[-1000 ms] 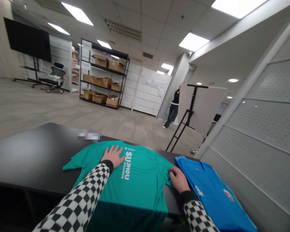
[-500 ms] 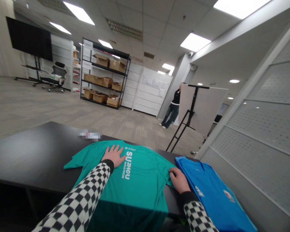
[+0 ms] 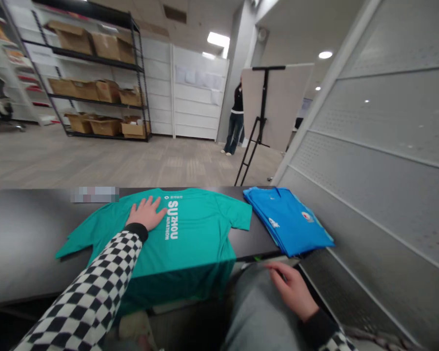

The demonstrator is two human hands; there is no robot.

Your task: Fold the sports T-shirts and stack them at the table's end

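Note:
A green T-shirt [image 3: 201,234] with white SUZHOU MARATHON print lies spread on the dark table, its lower part hanging over the near edge. My left hand [image 3: 146,213] rests flat on it, fingers spread, just left of the lettering. Away from the shirt, my right hand [image 3: 294,290] is over my grey trouser leg [image 3: 265,307], below the table edge. Its fingers are loosely bent, thumb and forefinger a little apart, with nothing visible in them. Right of the green shirt lies a stack of folded blue shirts [image 3: 289,222].
The dark table [image 3: 29,234] extends left, with a blurred-out item [image 3: 95,194] at its far edge. A grey perforated panel [image 3: 380,195] stands close on the right. Beyond are an easel board [image 3: 278,107], a person [image 3: 236,122] and a shelf rack with cardboard boxes [image 3: 106,91].
My right hand has left the green shirt's right sleeve and dropped back toward me, below the table edge. The sleeve now lies flatter. My left hand stays on the shirt; the view has tilted down.

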